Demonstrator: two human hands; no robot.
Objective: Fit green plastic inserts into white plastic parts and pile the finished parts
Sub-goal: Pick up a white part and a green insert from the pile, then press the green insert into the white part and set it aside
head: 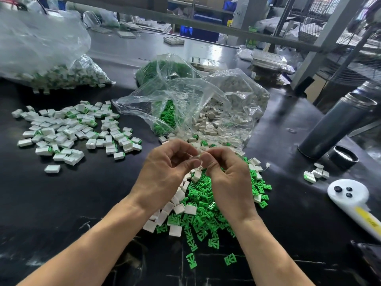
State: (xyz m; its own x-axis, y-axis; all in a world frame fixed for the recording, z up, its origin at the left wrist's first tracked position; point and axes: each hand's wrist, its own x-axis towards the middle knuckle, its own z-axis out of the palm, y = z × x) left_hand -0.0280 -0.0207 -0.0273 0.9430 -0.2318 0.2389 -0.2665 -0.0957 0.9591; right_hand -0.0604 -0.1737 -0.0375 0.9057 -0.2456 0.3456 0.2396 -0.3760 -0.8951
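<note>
Between both hands' fingers, no legible writing.

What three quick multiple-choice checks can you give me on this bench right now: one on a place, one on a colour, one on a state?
1. Where does the pile of finished parts lie?
A. left of the hands
B. inside the flask
C. right of the white handheld device

2. What colour are the loose inserts under the hands?
A. red
B. green
C. blue

3. What are the two hands doing?
A. resting flat on the table
B. pinching a small part together
C. lifting the flask

Answers:
1 A: the white-and-green pieces spread over the black table on the left.
2 B: bright green pieces lie below the wrists.
3 B: the left hand and right hand meet fingertip to fingertip on a small part.
</note>
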